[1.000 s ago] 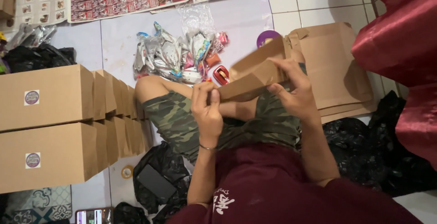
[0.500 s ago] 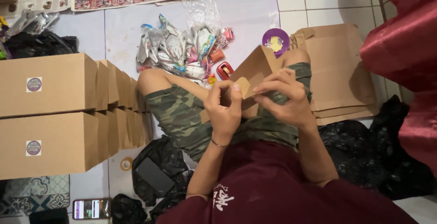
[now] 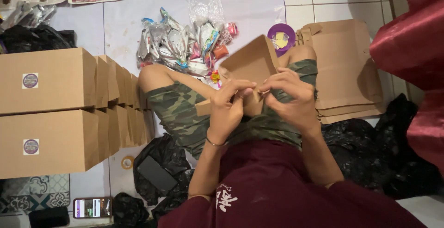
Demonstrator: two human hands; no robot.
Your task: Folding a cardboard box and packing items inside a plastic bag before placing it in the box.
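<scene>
I sit on the floor and hold a brown cardboard box blank (image 3: 249, 66) over my lap. My left hand (image 3: 229, 107) grips its near edge, with the thumb and fingers pinching a flap. My right hand (image 3: 291, 96) presses on the same near edge from the right, fingers curled over the cardboard. The box stands tilted, its open side towards me. Part of its lower edge is hidden behind my fingers.
Two rows of folded brown boxes with round stickers (image 3: 51, 112) stand at the left. A pile of foil packets (image 3: 180, 40) and a purple tape roll (image 3: 282, 36) lie ahead. Flat cardboard blanks (image 3: 347, 70) lie at the right; a phone (image 3: 92, 207) lies near left.
The cardboard has turned from a flat, long shape to an upright, partly formed box. Both hands have come closer together at its near edge.
</scene>
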